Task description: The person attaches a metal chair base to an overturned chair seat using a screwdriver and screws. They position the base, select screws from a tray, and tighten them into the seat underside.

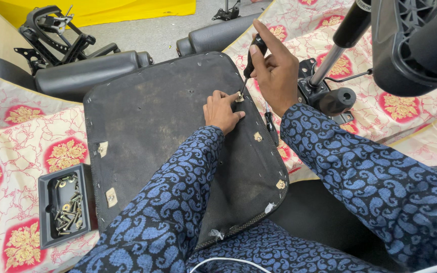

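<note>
Head view: right hand (275,71) closes its grip around a screwdriver (249,60); left hand (222,110) pinches a fitting (239,97) on the seat base (163,116).

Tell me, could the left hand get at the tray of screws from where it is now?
Probably yes. The left hand rests on the seat base, and the screw tray lies open on the cloth beside its left edge, with nothing between them.

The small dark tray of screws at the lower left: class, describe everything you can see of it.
The tray is a shallow rectangular box of dark grey plastic, by its look, with a raised rim and rounded corners. It lies flat on the red-and-cream patterned cloth, close beside the left edge of the black seat base; whether they touch is unclear. Inside is a loose heap of silvery screws and washers. No hand touches it.
</note>
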